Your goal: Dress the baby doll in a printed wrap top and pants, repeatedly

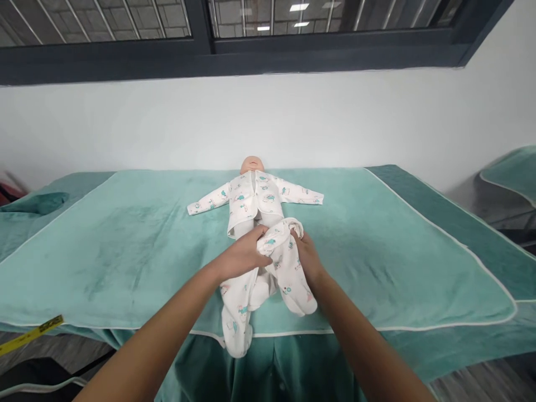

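A baby doll (pixel 252 163) lies on its back, its head toward the wall. A white printed jacket (pixel 240 202) covers its upper body, both sleeves stretched out sideways. White footed baby pants (pixel 288 279) with the same print are bunched over its lower body; one leg of them hangs down toward the bed's front edge. My left hand (pixel 243 254) grips the bunched waist from the left, thumb on top. On the other side my right hand (pixel 307 257) is closed on the waist edge, its fingers partly hidden by the cloth. The doll's legs are mostly covered.
A light green blanket (pixel 125 245) with white piping lies over a darker green cover (pixel 422 201) on the bed. Behind stands a white wall (pixel 167 123) under a dark window frame (pixel 335 53). A yellow strip (pixel 31 335) is at the lower left.
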`<state>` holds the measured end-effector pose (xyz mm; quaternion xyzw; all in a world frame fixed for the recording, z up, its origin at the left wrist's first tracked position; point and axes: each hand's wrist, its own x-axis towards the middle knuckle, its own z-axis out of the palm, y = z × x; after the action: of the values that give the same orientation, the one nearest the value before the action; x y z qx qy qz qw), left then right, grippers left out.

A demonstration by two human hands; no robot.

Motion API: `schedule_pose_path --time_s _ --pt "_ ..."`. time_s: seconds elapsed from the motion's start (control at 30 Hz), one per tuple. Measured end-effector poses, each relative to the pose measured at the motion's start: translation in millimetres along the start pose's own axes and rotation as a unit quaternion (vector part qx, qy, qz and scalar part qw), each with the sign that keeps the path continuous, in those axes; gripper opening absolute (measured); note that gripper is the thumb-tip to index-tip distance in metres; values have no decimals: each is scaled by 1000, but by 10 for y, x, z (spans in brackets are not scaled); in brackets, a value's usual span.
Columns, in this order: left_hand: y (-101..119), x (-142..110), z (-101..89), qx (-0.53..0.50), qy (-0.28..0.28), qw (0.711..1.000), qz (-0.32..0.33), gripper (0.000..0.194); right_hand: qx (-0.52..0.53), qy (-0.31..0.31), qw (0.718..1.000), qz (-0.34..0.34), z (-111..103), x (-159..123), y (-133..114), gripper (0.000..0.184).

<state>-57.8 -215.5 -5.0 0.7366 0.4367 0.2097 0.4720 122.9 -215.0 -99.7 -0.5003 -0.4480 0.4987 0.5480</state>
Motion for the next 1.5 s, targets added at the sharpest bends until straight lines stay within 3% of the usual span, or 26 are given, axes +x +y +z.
schedule_pose_path --time_s 0.13,0.3,0.4,0.5,0.63,0.73,0.87,1.0,1.1,1.17,1.27,1.33,1.37,1.5 --pt "-41 259 -71 51 57 996 51 22 40 9 999 1 27 94 -48 57" --pt "-136 467 -94 84 212 973 42 19 -170 41 981 -82 -47 462 -149 37" --pt "-190 451 -85 40 251 967 14 22 -196 37 976 -89 -96 570 -149 26" --pt "-219 328 -126 -78 224 971 -4 18 -199 25 976 -90 -132 563 -105 22" --pt "-210 87 -356 -240 92 966 -30 21 -202 -2 974 -99 -200 557 -87 20" --pt "-213 -35 -608 -280 17 959 -33 24 -213 -20 972 -100 -240 596 -141 20" --pt "-262 -41 -730 -306 54 950 -4 26 -236 -52 963 -117 -187 598 -343 20" --pt "-270 49 -551 -330 69 941 13 31 -266 -144 933 -196 31 460 -749 42" --pt "-217 137 -442 -361 82 929 22 32 -298 -254 910 -137 283 368 -1049 47" --pt "-179 197 -420 -373 95 923 19 33 -333 -273 897 -95 441 366 -1161 49" --pt "-172 240 -429 -367 143 919 8 34 -345 -297 886 -88 560 438 -1196 43" --pt "-205 206 -443 -340 153 928 3 34 -315 -312 893 -71 547 498 -1177 36" --pt "-229 171 -449 -323 131 937 1 35 -290 -305 905 -57 524 522 -1165 35" --pt "-316 28 -455 -261 -35 965 -8 41 -135 -253 958 -5 457 560 -1114 33"
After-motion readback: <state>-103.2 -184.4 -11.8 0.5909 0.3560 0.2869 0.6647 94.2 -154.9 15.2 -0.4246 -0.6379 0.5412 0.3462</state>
